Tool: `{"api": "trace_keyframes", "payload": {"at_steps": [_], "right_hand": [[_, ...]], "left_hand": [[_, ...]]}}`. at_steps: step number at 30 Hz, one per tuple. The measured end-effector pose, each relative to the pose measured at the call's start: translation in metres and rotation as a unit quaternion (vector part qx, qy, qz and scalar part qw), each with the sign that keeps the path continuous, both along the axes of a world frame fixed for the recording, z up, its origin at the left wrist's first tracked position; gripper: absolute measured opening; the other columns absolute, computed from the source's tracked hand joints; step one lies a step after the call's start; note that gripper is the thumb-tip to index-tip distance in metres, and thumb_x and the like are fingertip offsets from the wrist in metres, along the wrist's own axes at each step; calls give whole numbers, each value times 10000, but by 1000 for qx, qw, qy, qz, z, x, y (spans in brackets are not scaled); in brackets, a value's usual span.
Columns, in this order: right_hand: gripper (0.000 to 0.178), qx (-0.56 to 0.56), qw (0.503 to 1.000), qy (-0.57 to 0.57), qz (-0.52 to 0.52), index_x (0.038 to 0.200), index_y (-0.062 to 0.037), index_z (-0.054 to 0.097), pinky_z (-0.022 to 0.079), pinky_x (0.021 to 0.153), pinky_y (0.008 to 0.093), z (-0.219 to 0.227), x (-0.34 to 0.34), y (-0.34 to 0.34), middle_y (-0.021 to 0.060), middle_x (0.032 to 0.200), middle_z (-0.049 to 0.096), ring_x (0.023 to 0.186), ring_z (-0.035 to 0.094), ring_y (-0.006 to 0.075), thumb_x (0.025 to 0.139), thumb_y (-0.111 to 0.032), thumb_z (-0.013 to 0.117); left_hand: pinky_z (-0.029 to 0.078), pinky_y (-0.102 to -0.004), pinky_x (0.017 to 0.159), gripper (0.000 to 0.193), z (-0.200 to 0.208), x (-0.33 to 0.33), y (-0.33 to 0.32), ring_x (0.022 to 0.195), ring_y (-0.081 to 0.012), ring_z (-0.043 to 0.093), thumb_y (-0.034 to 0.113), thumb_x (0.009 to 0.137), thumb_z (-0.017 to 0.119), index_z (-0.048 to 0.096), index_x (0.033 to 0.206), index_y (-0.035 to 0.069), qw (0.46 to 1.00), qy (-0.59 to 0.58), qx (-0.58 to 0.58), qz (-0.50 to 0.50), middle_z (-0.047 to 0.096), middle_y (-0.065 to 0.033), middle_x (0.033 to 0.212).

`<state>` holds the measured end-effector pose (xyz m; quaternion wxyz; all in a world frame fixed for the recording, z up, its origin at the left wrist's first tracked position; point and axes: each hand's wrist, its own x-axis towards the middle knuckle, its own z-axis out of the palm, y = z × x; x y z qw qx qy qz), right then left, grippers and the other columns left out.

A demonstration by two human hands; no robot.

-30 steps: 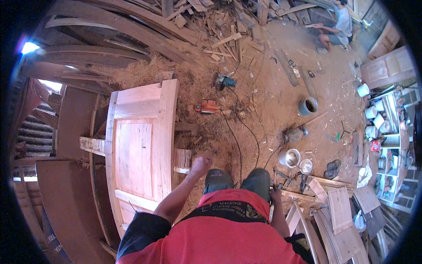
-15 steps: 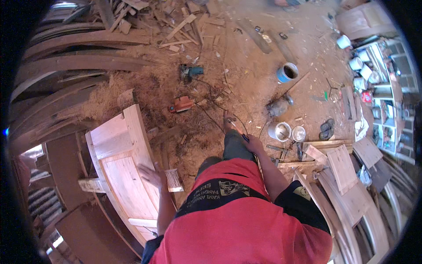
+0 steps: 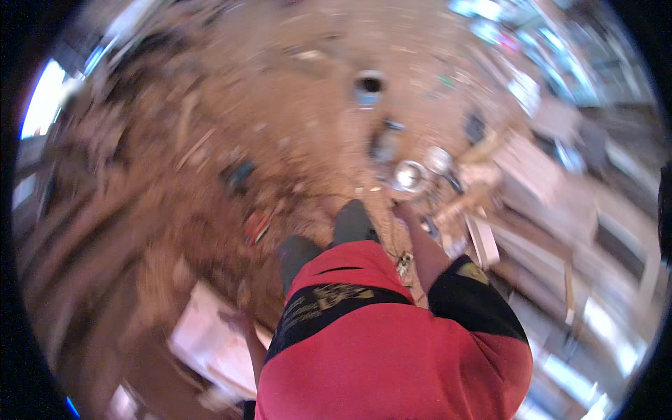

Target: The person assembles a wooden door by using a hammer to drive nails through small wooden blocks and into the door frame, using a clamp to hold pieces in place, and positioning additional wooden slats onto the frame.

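Observation:
The whole view is smeared by motion. At the lower left, my left hand (image 3: 236,322) rests on or just over the upper edge of a pale wooden door panel (image 3: 210,343), its fingers looking stretched out. My right hand (image 3: 402,210) reaches forward beside my right knee. Just short of a white bucket (image 3: 409,176), it appears as a blur; neither its fingers nor anything in them can be made out.
A blue-green power tool (image 3: 238,175) and an orange one (image 3: 257,227) lie on the sawdust-covered floor to the left. Ahead stands a blue bucket with a dark inside (image 3: 368,89). Wooden boards (image 3: 528,168) are stacked at the right; a pale lid (image 3: 438,160) sits beside the white bucket.
The view has swung, carrying the door panel lower and the buckets leftward. My right hand has come nearer the white bucket; the slim tool it held no longer shows.

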<state>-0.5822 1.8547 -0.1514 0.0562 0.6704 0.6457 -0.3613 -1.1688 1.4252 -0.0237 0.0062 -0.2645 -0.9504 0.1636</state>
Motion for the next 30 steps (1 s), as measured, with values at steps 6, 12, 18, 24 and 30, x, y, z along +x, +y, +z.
{"api": "trace_keyframes", "payload": {"at_steps": [6,12,18,24,30], "right_hand": [[397,-32,972,11,-235,1006,-7,669,525,805,510,85,15,-47,277,1004,678,900,670,437,817,-356,653],[394,-48,939,2,-339,949,-6,681,526,798,513,81,-14,-178,289,989,678,922,668,441,814,-375,661],[462,-125,878,-45,-461,1119,-11,645,531,798,492,38,-61,-326,261,1067,682,967,671,419,836,-376,654],[457,-198,856,-25,-476,1079,-18,683,541,769,475,48,-111,-404,249,1002,693,917,684,395,836,-403,639],[403,-204,857,-4,-474,1000,-29,714,533,778,481,53,-147,-427,234,928,701,879,691,381,839,-393,645]], "left_hand": [[348,-493,1089,848,4,-51,133,1367,-406,335,618,909,512,350,1444,-19,989,-55,127,50,308,-281,1479],[371,-492,1042,778,28,-88,202,1287,-405,380,607,915,508,403,1380,-8,973,-125,190,-31,361,-271,1391],[394,-491,995,714,29,-106,251,1207,-403,426,597,921,503,456,1315,3,947,-212,214,-112,413,-261,1303],[417,-489,947,658,36,-110,278,1127,-402,471,586,927,498,510,1250,13,928,-265,197,-171,465,-251,1215],[440,-488,900,610,43,-100,296,1048,-400,516,575,933,494,563,1185,24,916,-292,179,-208,518,-241,1127]]}}
